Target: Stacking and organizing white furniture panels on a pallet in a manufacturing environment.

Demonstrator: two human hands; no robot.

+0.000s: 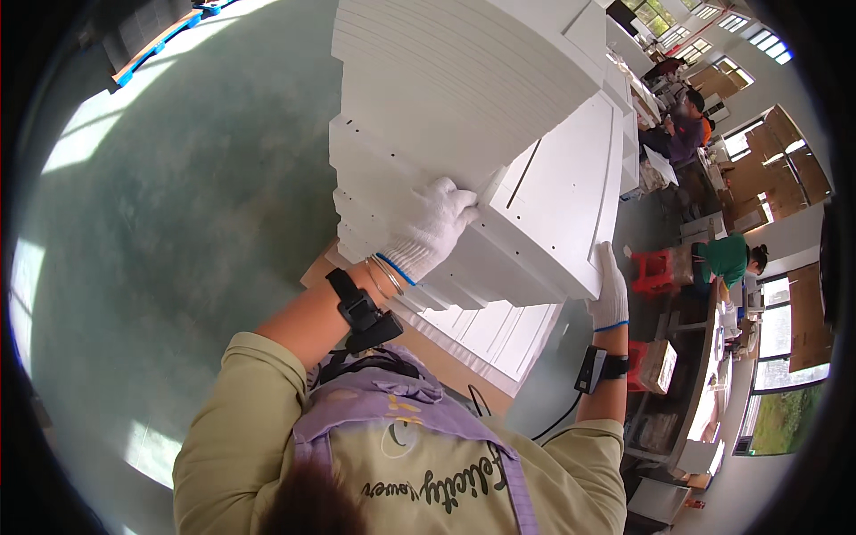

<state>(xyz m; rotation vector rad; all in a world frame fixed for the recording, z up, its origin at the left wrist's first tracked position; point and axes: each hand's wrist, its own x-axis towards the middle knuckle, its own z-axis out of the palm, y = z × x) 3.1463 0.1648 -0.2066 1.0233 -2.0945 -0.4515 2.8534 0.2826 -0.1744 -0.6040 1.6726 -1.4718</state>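
A tall stack of white panels (464, 80), their edges stepped and uneven, stands in front of me. On the near side is a tilted white panel (571, 183) with a dark slot and several small drilled holes. My left hand (435, 223), in a white knit glove, has its fingers curled over this panel's left edge. My right hand (609, 287), gloved too, grips the right end near the corner, its fingers stretched up along the edge and its thumb hidden. Beneath, close to my body, more white panels (486, 334) lie on brown cardboard (446, 357).
Grey-green floor (205, 178) spreads to my left, with a blue-edged wooden item (160, 45) far off. Workbenches (704, 374) run along the right wall, near red stools (653, 272). A person in green (727, 259) and one in purple (687, 134) are there.
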